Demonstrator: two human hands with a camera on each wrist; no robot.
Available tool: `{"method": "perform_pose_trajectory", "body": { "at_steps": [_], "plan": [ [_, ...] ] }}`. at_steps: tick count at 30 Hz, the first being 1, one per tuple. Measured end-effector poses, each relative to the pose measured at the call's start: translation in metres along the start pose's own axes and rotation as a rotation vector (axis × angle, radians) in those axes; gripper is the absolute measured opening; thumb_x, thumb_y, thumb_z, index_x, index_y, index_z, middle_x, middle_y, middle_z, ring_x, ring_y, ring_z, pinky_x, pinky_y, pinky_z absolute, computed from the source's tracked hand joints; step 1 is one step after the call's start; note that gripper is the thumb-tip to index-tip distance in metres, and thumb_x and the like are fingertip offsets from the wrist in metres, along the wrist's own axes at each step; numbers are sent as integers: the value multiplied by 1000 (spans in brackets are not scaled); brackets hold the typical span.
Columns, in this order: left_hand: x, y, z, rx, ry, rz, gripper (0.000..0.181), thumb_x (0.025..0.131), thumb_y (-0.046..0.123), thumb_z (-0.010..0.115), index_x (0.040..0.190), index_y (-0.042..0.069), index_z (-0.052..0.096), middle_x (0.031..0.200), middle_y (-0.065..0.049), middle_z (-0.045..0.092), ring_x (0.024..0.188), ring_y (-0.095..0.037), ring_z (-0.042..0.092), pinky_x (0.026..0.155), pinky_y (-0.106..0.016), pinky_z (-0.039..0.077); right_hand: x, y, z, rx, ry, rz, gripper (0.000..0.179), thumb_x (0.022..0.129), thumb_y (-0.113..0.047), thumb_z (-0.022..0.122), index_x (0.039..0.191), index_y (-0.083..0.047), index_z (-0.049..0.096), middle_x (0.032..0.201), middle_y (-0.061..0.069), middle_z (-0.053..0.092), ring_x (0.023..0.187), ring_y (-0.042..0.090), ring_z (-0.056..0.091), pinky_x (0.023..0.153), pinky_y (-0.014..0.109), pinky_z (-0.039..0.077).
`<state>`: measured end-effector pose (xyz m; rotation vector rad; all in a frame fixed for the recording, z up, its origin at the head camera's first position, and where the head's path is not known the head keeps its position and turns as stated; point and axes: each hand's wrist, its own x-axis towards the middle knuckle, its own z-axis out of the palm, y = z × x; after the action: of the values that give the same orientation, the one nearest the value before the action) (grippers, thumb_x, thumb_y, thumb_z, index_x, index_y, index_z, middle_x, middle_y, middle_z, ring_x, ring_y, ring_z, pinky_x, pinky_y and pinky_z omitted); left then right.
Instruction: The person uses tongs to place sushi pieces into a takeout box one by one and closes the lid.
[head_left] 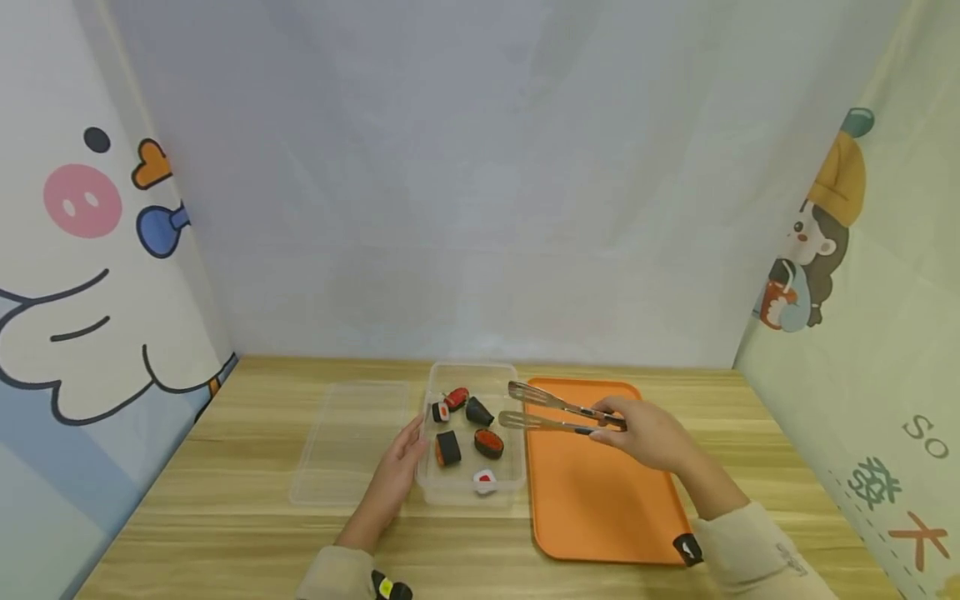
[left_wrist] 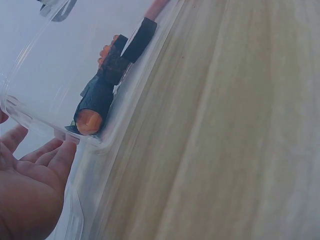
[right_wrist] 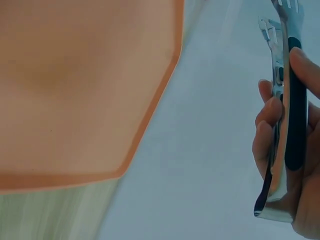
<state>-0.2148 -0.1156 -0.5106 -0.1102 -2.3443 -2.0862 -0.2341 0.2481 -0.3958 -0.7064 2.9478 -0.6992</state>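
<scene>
A clear plastic container [head_left: 472, 494] holds several toy sushi pieces, among them a roe-topped piece [head_left: 489, 443], a dark cone-shaped piece [head_left: 478, 412], a red-topped piece [head_left: 456, 398] and a white roll [head_left: 484, 481]. My left hand [head_left: 401, 467] touches the container's left side with its fingers extended; the left wrist view shows the fingertips [left_wrist: 65, 145] against the clear wall. In my right hand [head_left: 648, 429] is a pair of metal tongs [head_left: 551, 423] with dark grips. The tongs' tips are spread, with nothing between them, near the container's right rim.
An orange tray [head_left: 600, 500] lies right of the container, under the right hand. A clear lid [head_left: 337, 442] lies flat on the wooden table [head_left: 247, 467] to the left. A pale curtain wall [head_left: 480, 183] stands behind the table, with printed walls at both sides.
</scene>
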Motion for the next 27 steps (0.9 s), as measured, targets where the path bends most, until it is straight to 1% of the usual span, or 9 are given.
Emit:
{"method": "perform_pose_trajectory", "body": {
  "at_steps": [2, 4, 6, 9, 11, 15, 18, 21, 27],
  "plan": [
    [0, 0, 0, 2, 2, 0, 51, 106, 19, 43, 152, 4, 29, 151, -30, 26, 139, -43, 25, 112, -55, 21, -3, 4, -2, 14, 30, 29, 29, 92, -31, 69, 111, -9, 65, 98, 2, 65, 67, 14, 50, 55, 31, 40],
    [0, 0, 0, 6, 2, -1, 51, 106, 19, 43, 152, 4, 29, 151, -30, 26, 139, -43, 25, 112, -55, 21, -6, 9, -3, 30, 53, 53, 29, 92, -29, 69, 111, -7, 64, 100, 7, 66, 69, 18, 52, 55, 33, 41],
    [0, -1, 0, 9, 4, -5, 51, 106, 20, 43, 152, 5, 30, 151, -30, 27, 139, -43, 26, 112, -54, 21, -10, 14, -3, 39, 81, 84, 32, 92, -28, 69, 113, -5, 64, 107, 13, 66, 79, 23, 59, 60, 37, 46],
    [1, -3, 0, 7, 8, -12, 50, 106, 20, 44, 152, 6, 31, 151, -29, 27, 139, -42, 26, 112, -54, 22, -17, 23, 0, 67, 119, 144, 40, 93, -28, 68, 122, 0, 61, 116, 20, 63, 96, 33, 61, 69, 44, 51],
    [1, -4, 0, 6, 12, -12, 50, 105, 21, 44, 152, 6, 32, 151, -29, 28, 139, -42, 26, 112, -54, 22, -20, 30, 3, 78, 149, 186, 47, 94, -29, 67, 126, 3, 57, 121, 24, 60, 102, 40, 60, 74, 49, 52],
    [1, -5, 0, 13, 16, -13, 50, 105, 21, 44, 152, 6, 32, 150, -29, 29, 139, -42, 27, 112, -54, 22, -26, 40, 8, 65, 224, 252, 54, 95, -32, 65, 131, 7, 53, 125, 28, 58, 108, 47, 56, 79, 57, 51],
    [1, -4, 0, 15, 17, -12, 50, 105, 20, 44, 152, 6, 32, 151, -29, 29, 139, -42, 27, 112, -54, 22, -29, 47, 10, 58, 274, 290, 53, 95, -30, 65, 130, 8, 53, 125, 29, 57, 109, 47, 55, 82, 58, 49],
    [1, -3, 0, 14, 15, -9, 50, 106, 20, 44, 152, 5, 31, 151, -29, 29, 139, -42, 27, 112, -53, 22, -32, 54, 12, 61, 297, 322, 52, 95, -28, 64, 130, 9, 53, 125, 31, 56, 108, 47, 56, 82, 58, 49],
    [3, -4, 1, 5, 9, -8, 51, 106, 19, 43, 152, 3, 30, 151, -29, 27, 139, -42, 26, 112, -53, 22, -41, 76, 17, 81, 283, 386, 55, 99, -28, 59, 134, 12, 45, 121, 35, 55, 102, 46, 58, 78, 56, 50]
  ]
}}
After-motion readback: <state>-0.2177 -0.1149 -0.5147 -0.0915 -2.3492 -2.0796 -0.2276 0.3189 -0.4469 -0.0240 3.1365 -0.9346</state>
